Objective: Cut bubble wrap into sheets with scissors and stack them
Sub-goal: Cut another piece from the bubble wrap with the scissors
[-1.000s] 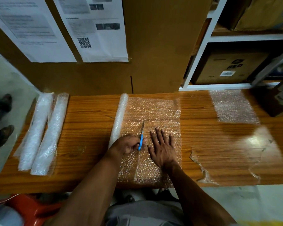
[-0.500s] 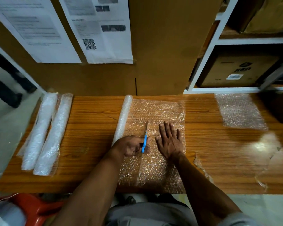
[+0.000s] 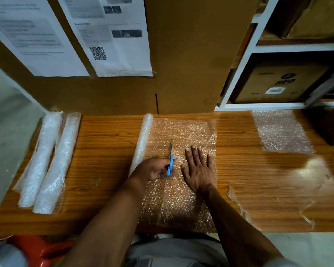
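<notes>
Glossy woodgrain table (image 3: 108, 170): left hand (image 3: 152, 169) grips blue-handled scissors (image 3: 170, 162); right hand (image 3: 198, 170) presses flat on nubbly bubble wrap (image 3: 181, 205).

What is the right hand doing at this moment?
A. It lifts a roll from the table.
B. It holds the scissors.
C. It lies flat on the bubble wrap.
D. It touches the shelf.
C: the right hand lies flat with straight fingers on the bubble wrap, while the left hand holds the blue scissors.
</notes>
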